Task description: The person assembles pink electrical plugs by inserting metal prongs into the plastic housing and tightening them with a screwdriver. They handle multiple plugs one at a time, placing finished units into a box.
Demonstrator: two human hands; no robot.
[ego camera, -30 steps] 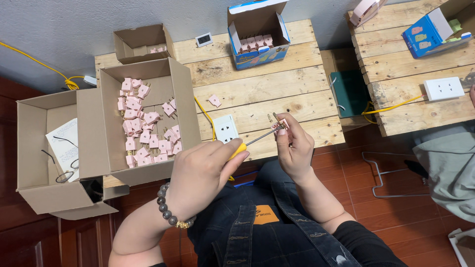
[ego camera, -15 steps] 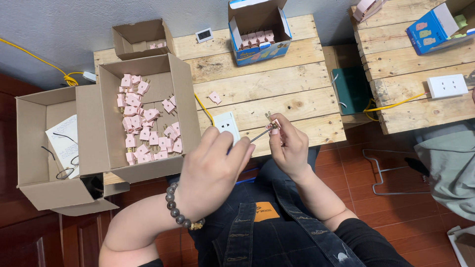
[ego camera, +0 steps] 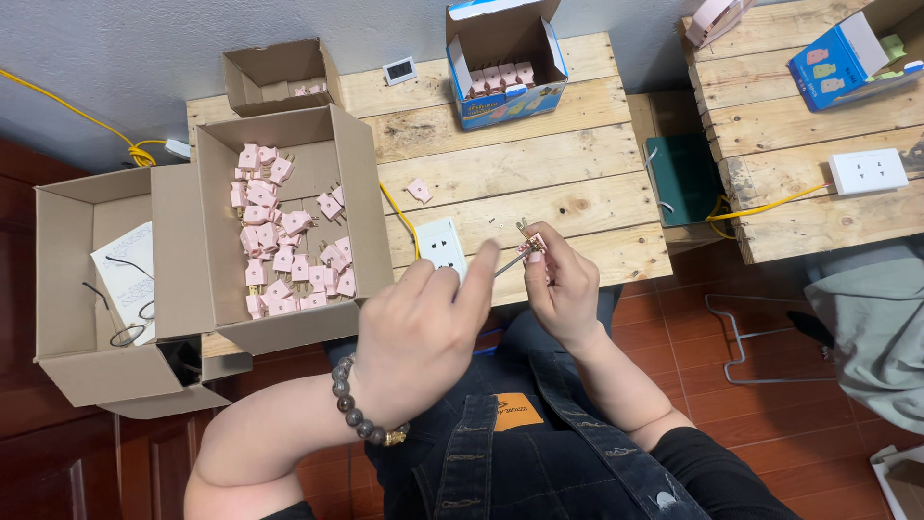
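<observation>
My left hand (ego camera: 423, 332) grips a screwdriver (ego camera: 508, 263) whose thin metal shaft points at a small pink plug (ego camera: 530, 246). The plug, with brass prongs sticking up, is pinched in the fingers of my right hand (ego camera: 563, 284). Both hands hover over the front edge of the wooden pallet table (ego camera: 539, 173). A white socket block (ego camera: 441, 245) lies on the table just left of the shaft, partly hidden by my left fingers. A bead bracelet (ego camera: 361, 409) circles my left wrist.
A large open cardboard box (ego camera: 361, 173) holding several pink plugs stands to the left, with another open box (ego camera: 67, 279) beside it. A single pink plug (ego camera: 419, 190) lies loose on the table. A blue carton (ego camera: 500, 96) of plugs stands at the back. A second table (ego camera: 799, 106) is at the right.
My left hand has risen and moved closer to the camera, covering more of the socket block. The right hand keeps the plug in roughly the same place.
</observation>
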